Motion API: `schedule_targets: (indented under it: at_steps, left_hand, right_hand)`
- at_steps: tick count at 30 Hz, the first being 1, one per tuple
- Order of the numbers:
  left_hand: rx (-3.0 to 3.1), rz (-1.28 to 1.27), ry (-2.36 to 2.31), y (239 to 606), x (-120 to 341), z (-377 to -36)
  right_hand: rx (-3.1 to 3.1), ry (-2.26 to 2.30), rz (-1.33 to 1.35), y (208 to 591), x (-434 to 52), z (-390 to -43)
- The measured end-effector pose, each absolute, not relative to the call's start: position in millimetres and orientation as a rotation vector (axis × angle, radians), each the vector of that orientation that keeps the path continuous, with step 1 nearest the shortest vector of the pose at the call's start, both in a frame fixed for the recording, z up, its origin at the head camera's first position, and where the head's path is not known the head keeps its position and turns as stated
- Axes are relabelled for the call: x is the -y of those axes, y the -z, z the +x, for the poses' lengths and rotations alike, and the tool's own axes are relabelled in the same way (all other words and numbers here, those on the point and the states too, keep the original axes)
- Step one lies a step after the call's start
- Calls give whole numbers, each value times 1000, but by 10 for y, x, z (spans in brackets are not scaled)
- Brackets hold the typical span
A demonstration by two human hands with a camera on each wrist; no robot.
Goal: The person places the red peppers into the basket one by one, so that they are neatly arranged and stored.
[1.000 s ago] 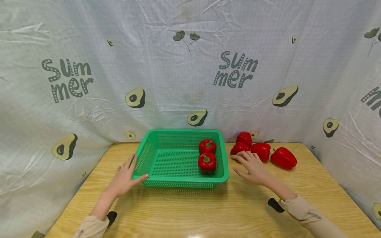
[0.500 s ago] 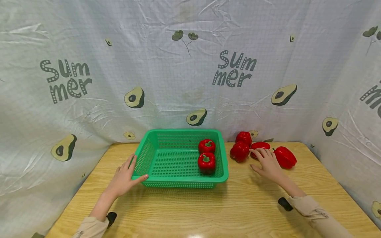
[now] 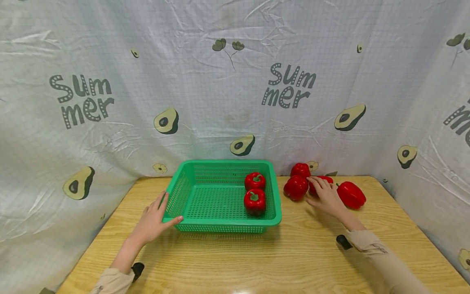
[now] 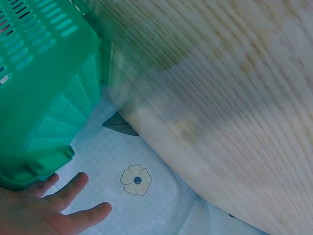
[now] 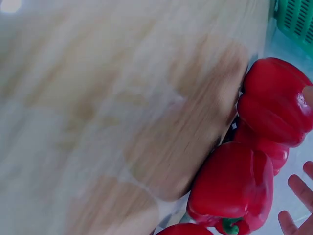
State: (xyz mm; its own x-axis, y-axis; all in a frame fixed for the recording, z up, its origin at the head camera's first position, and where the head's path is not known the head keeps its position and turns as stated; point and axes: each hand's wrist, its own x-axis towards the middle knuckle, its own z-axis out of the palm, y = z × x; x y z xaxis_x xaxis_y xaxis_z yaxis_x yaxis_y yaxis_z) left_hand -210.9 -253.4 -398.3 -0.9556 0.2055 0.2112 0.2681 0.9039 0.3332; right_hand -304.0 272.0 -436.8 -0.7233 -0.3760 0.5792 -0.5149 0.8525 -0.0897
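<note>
While left hand (image 3: 149, 222) rests on basket (image 3: 227, 221), near left, probably steadying it, right hand (image 3: 328, 200) is over peppers (image 3: 295, 188) at right; fingers apart on both.

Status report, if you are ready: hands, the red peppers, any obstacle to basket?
Left hand at near-left corner of green basket. Right hand at four loose red peppers, contact unclear. Two red peppers inside basket. Basket wall stands between.
</note>
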Motion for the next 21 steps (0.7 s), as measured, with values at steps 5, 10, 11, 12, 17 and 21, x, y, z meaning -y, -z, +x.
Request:
schedule_targets:
  at_steps: [5,10,11,12,17,21]
  left_hand:
    - [2898,-364,539,3986,2531,-2102]
    - [2900,-358,546,3989,2529,-2101]
    - [2900,-356,548,3991,2530,-2102]
    - [2899,-354,546,3995,2531,-2105]
    - [2891,-353,528,4017,2537,-2120]
    - [2892,-349,531,4022,2537,-2121]
  right_hand:
    - [2580,-286,677,4352,-2657,-3123]
    - [2634,-233,721,4309,-2580,-3180]
    - [2641,-221,731,4305,-2569,-3191]
    - [2648,-214,742,4304,-2557,-3205]
    - [2695,-220,807,4308,-2514,-3260]
    - [2705,-209,828,4312,-2489,-3284]
